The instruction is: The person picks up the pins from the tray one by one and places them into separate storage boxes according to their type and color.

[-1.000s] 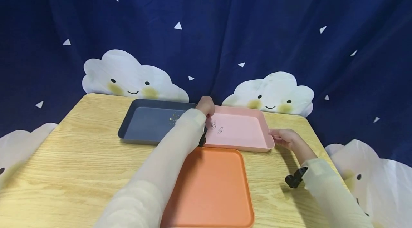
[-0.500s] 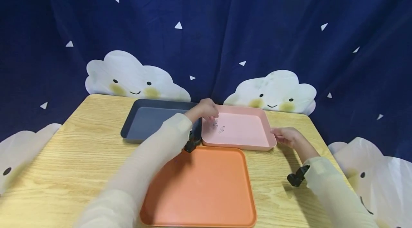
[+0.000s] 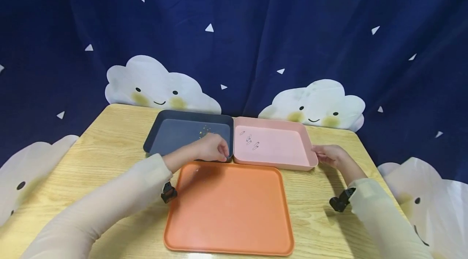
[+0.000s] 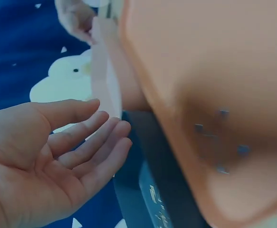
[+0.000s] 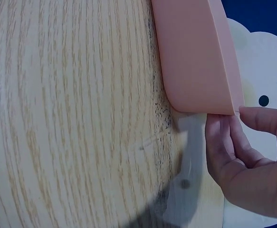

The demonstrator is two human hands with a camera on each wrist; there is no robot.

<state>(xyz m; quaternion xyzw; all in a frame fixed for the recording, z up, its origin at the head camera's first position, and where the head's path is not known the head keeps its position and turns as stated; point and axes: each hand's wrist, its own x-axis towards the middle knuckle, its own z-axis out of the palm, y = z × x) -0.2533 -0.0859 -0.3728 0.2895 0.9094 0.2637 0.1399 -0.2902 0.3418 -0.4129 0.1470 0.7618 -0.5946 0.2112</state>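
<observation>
My left hand (image 3: pixel 212 148) hovers over the front right corner of the dark grey tray (image 3: pixel 172 119), close to the orange tray's back edge. In the left wrist view its fingers are loosely bent, thumb apart from them, with nothing between. My right hand (image 3: pixel 330 156) pinches the right rim of the pink tray (image 3: pixel 281 145), thumb on top and fingers against the outer wall. Several thin wire pieces shaped like paper clips (image 3: pixel 256 145) lie in the pink tray's left half. Small gold bits (image 3: pixel 205 130) lie in the grey tray, partly behind my left hand.
Nearest me is the shallow orange tray (image 3: pixel 234 210). Several tiny bluish, shiny bits (image 4: pixel 243 150) lie near its corner in my left hand's shadow. All three trays stand on a wooden table (image 3: pixel 91 153), with a dark blue cloud-patterned curtain (image 3: pixel 237 27) behind.
My left hand has moved from the pink tray's left side leftward and nearer me, over the grey tray's corner. Clips it covered now show. My right hand stays at the pink rim.
</observation>
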